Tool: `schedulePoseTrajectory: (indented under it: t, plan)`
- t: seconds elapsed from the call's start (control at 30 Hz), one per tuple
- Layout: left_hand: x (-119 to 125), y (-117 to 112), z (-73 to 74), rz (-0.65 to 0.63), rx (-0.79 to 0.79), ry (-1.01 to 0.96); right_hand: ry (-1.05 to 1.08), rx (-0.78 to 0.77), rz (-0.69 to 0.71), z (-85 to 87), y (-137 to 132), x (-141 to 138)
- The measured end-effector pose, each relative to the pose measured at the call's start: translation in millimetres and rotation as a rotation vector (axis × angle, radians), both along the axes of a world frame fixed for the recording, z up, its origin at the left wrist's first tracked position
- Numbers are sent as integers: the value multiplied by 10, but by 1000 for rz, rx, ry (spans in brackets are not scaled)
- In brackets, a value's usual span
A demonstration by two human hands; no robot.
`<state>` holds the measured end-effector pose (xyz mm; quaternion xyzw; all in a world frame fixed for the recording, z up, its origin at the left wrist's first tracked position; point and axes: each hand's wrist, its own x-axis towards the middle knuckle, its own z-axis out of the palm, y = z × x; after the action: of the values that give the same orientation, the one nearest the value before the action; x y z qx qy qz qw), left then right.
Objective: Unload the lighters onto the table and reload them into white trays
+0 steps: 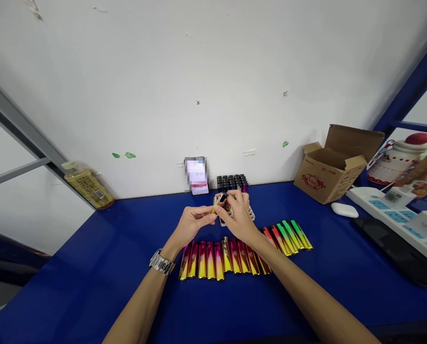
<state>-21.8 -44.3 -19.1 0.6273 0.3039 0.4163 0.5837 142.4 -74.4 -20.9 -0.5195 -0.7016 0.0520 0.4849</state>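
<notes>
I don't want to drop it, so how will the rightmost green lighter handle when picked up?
The lighter looks stiff, being straight and slim. Its glossy finish may be slippery. Lying flat, it seems unlikely to tip.

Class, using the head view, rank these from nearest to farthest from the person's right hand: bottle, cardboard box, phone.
1. Phone: beyond the right hand, slightly to its left.
2. Cardboard box: off to the right, standing open.
3. Bottle: far over on the left.
</notes>
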Motion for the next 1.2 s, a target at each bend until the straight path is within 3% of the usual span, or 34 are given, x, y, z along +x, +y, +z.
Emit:
schedulePoseTrajectory:
  t: [0.1, 0.27, 0.37, 0.43, 0.53, 0.6, 0.7, 0.87, 1.2]
  plan:
    - [13, -2, -7, 9, 5, 38, 130, 3, 80, 30, -24, -34]
    - [-15, 73, -25, 310, 83, 47, 577, 1, 117, 66, -16, 5]
    - [-61, 149, -83, 394, 135, 182, 838, -18, 175, 58, 44, 80]
    - [-82, 193, -142, 403, 161, 268, 984, -85, 239, 40, 96, 138]
    - [-95, 236, -231, 391, 192, 365, 1115, -334, 318, 8, 156, 210]
    - [-101, 253, -273, 386, 198, 403, 1154, -505, 310, -5, 174, 233]
    - [-110, 267, -301, 385, 190, 421, 1174, -609, 223, -1, 175, 223]
    - [-109, 271, -304, 372, 203, 439, 1191, -616, 136, 24, 159, 165]
    - [-112, 256, -302, 347, 237, 476, 1223, -680, 148, 84, 134, 133]
